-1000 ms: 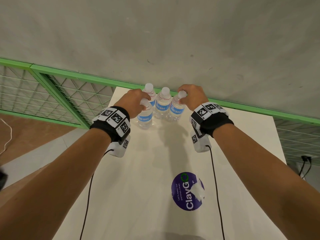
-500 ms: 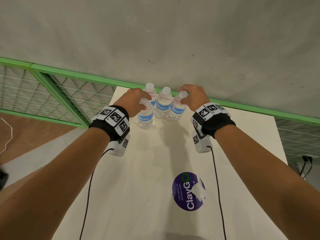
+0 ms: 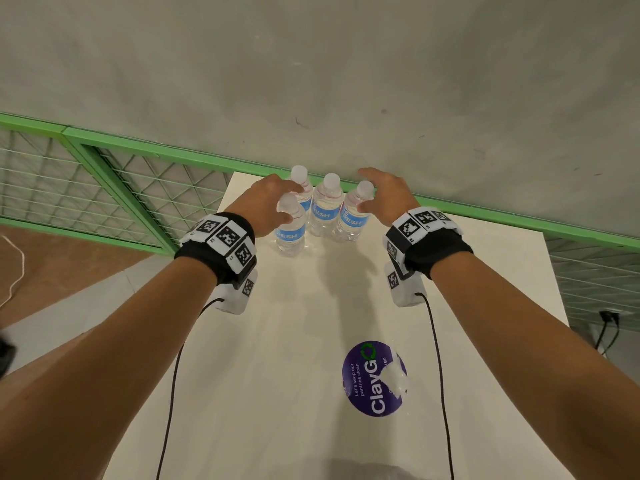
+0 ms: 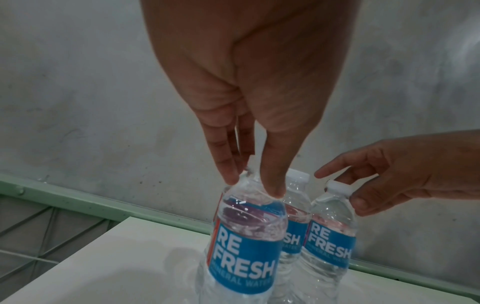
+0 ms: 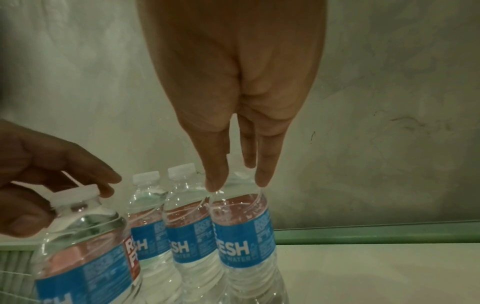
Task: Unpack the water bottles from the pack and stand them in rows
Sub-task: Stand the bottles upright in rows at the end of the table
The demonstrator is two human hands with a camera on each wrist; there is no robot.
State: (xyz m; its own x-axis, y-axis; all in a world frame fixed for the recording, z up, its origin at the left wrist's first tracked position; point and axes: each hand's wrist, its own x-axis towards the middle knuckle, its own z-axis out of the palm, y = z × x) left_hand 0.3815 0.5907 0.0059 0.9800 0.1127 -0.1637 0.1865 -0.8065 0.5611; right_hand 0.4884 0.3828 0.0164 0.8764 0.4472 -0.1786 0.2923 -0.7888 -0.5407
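Several clear water bottles with blue labels stand upright, bunched at the far edge of the white table [image 3: 277, 341]. One bottle [image 3: 290, 233] stands in front on the left. Behind it are the back-left bottle [image 3: 299, 174], the middle bottle [image 3: 325, 209] and the right bottle [image 3: 353, 220]. My left hand [image 3: 293, 204] hovers round the front-left bottle's cap, its straight fingers [image 4: 270, 185] touching the bottle's shoulder [image 4: 246, 205]. My right hand [image 3: 363, 190] is spread round the right bottle's cap, fingertips [image 5: 213, 183] resting lightly on that bottle [image 5: 241, 242].
A grey wall [image 3: 346, 81] rises right behind the bottles. A green mesh fence [image 3: 104, 188] runs along the table's far side and off to the left. A purple round sticker [image 3: 374, 379] lies flat on the table nearer me. Cables trail from both wrist cameras.
Both hands were gripping bottle caps with curled fingers. Their fingers have now straightened and spread, loosening off the caps. The bottles have stayed where they were.
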